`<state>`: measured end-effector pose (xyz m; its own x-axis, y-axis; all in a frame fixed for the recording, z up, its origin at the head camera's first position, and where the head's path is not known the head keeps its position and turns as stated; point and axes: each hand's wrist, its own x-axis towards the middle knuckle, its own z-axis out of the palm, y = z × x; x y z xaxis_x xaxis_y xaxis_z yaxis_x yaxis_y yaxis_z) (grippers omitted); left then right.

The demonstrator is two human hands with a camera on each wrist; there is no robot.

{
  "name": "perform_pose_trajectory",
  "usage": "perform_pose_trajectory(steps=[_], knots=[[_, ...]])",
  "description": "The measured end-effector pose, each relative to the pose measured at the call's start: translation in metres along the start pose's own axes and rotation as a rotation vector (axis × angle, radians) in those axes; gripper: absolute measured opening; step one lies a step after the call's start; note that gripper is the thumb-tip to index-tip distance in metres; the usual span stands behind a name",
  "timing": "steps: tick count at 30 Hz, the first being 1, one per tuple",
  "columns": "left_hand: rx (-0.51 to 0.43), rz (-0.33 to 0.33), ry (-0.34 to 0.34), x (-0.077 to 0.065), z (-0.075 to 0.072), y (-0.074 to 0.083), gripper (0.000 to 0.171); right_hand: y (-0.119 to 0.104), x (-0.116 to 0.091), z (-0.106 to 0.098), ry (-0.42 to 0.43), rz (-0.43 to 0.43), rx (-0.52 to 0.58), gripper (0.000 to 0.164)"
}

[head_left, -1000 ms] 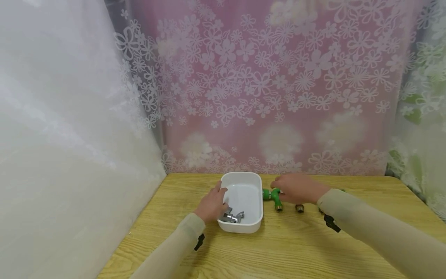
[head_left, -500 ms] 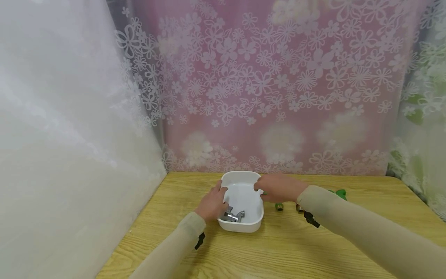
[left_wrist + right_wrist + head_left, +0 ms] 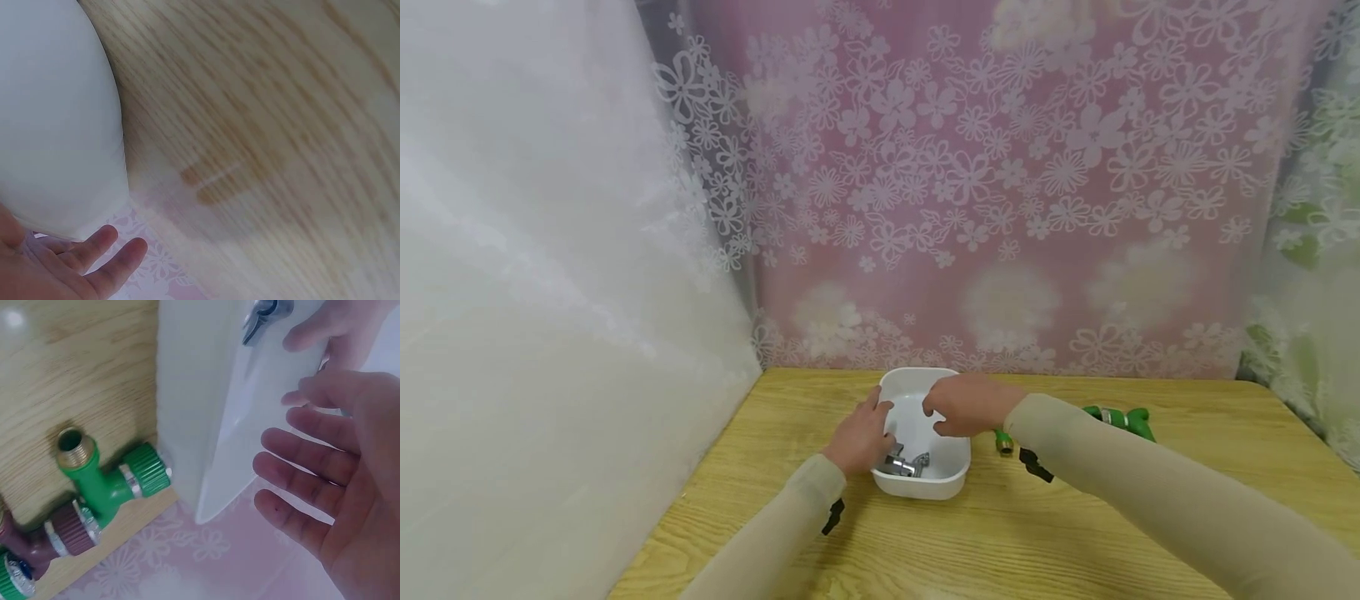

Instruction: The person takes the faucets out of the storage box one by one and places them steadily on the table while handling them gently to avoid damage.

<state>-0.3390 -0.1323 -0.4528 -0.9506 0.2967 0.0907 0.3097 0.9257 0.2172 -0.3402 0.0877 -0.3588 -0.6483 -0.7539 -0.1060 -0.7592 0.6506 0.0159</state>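
Note:
A white rectangular plastic basin (image 3: 921, 488) stands on the table. Inside it lies a chrome faucet (image 3: 904, 465), partly covered by my left hand (image 3: 859, 435), which rests over the left rim with its fingers spread on both sides. In the left wrist view, fingers (image 3: 122, 259) of that hand reach out straight beyond the basin's wall. My right hand (image 3: 972, 405) hovers over the basin's right side; the right wrist view shows its fingers (image 3: 306, 456) loosely extended, holding nothing. Beside the basin's right wall lies a green branched pipe fitting (image 3: 103, 487) with a brass threaded end.
A maroon ribbed fitting (image 3: 69, 531) lies beside the green one. Farther right on the wood-grain table (image 3: 1000, 542) are more green fittings (image 3: 1123, 418), partly behind the right sleeve. A pink flowered curtain (image 3: 1000, 208) hangs at the back, a white sheet (image 3: 550, 292) at left.
My right hand has moved left from above the green fittings to over the basin, covering part of it. The left hand stays at the left rim.

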Motion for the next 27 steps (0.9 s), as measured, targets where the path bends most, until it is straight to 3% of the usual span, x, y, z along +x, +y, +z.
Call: perform_pose_trajectory(steps=[13,27], knots=[[0.019,0.041,0.014,0.0,0.0,-0.004,0.052,-0.021,0.033,0.003,-0.079,-0.022,0.012,0.026],[0.012,0.099,0.055,-0.001,0.003,-0.009,0.043,-0.034,0.044,0.008,-0.137,-0.055,0.092,0.023]])
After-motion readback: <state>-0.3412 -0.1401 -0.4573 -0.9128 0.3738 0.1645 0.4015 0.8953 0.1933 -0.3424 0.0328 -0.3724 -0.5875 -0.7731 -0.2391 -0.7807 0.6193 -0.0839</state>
